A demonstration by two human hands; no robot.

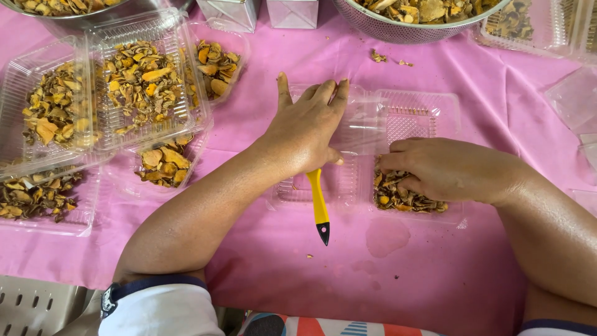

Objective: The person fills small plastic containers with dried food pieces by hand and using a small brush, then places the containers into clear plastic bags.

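My left hand lies flat, fingers spread, on the clear plastic clamshell box on the pink tablecloth; a yellow handle with a black tip sticks out from under its palm. My right hand presses down on a heap of dried orange-brown slices in the near right part of the same box. Its fingers curl into the slices. The box lid stands open at the far side.
Several filled clear boxes of dried slices are stacked at the left. Two metal bowls of the same slices stand at the far edge, with small boxes between. Empty clear trays lie at right. A wet patch marks the cloth.
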